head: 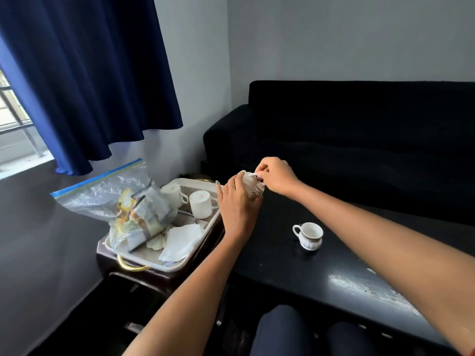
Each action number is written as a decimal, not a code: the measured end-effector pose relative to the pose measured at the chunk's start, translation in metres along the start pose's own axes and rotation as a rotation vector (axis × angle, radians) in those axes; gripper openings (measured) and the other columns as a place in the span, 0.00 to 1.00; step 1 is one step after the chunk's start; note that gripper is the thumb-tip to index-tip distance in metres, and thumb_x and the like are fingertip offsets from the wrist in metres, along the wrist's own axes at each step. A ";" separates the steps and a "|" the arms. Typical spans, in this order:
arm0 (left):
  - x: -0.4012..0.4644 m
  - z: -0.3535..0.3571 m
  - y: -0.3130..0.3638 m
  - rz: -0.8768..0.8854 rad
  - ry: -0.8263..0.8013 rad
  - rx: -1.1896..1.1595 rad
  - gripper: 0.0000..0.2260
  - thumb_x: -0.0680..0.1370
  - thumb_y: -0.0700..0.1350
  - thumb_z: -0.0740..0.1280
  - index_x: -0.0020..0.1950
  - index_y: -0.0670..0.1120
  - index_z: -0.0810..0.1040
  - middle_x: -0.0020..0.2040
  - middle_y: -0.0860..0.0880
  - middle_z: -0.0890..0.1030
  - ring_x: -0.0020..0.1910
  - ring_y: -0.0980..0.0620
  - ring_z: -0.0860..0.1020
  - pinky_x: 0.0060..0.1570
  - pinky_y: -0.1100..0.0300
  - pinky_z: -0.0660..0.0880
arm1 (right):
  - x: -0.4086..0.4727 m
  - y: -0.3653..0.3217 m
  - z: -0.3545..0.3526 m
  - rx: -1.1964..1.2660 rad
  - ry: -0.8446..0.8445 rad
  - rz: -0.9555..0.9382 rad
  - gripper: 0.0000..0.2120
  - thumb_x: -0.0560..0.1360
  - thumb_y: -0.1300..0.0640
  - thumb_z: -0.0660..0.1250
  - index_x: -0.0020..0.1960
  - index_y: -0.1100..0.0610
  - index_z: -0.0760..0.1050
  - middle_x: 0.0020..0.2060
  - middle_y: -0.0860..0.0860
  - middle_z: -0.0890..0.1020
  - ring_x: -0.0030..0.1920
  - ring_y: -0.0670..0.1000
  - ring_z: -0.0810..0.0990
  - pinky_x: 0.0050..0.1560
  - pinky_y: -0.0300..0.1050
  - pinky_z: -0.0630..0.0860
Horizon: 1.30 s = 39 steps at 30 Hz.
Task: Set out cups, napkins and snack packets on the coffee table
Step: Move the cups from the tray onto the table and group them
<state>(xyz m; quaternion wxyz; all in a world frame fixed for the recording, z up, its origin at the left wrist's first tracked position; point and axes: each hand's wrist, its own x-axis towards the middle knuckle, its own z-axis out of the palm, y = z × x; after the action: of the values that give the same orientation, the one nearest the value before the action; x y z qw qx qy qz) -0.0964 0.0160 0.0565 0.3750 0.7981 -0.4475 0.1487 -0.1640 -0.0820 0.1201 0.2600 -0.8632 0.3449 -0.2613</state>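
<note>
Black and glossy, the low coffee-table surface (295, 260) carries one small white porcelain cup (308, 235) standing upright, well apart from both hands. Beside its left edge a white rectangular tray with gold handles (177, 264) holds a clear zip bag of snack packets (123, 201), folded white paper napkins (182, 240) and two white cups turned upside down (189, 199). Above the surface's far left corner, the left hand (236, 205) wraps round a tilted patterned white cup (253, 187), while the right hand (276, 176) pinches its handle.
</note>
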 end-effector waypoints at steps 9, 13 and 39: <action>-0.034 0.027 0.056 -0.385 -0.093 -0.557 0.23 0.69 0.56 0.73 0.58 0.50 0.72 0.52 0.55 0.76 0.56 0.52 0.74 0.58 0.56 0.71 | -0.038 0.035 -0.048 0.159 -0.026 0.083 0.08 0.77 0.61 0.61 0.52 0.58 0.78 0.37 0.46 0.78 0.44 0.48 0.78 0.48 0.43 0.75; -0.046 0.044 0.068 -0.695 -0.268 -0.817 0.23 0.70 0.57 0.72 0.59 0.47 0.74 0.53 0.51 0.79 0.52 0.52 0.79 0.47 0.61 0.73 | -0.057 0.066 -0.051 0.252 -0.017 0.206 0.07 0.77 0.58 0.61 0.51 0.55 0.77 0.47 0.50 0.80 0.50 0.50 0.78 0.49 0.43 0.73; -0.096 0.097 0.108 -1.103 -0.488 -1.131 0.23 0.75 0.54 0.67 0.63 0.39 0.72 0.57 0.41 0.81 0.53 0.45 0.80 0.56 0.51 0.75 | -0.136 0.148 0.012 0.538 0.340 0.587 0.23 0.65 0.60 0.76 0.57 0.57 0.71 0.50 0.52 0.80 0.49 0.50 0.80 0.43 0.42 0.78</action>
<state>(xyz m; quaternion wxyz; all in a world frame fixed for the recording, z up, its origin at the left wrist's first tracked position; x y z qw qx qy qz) -0.2480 -0.0311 -0.0136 0.6314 0.6038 -0.0679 -0.4819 -0.3098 -0.0718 -0.0187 0.4788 -0.5746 0.5332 -0.3953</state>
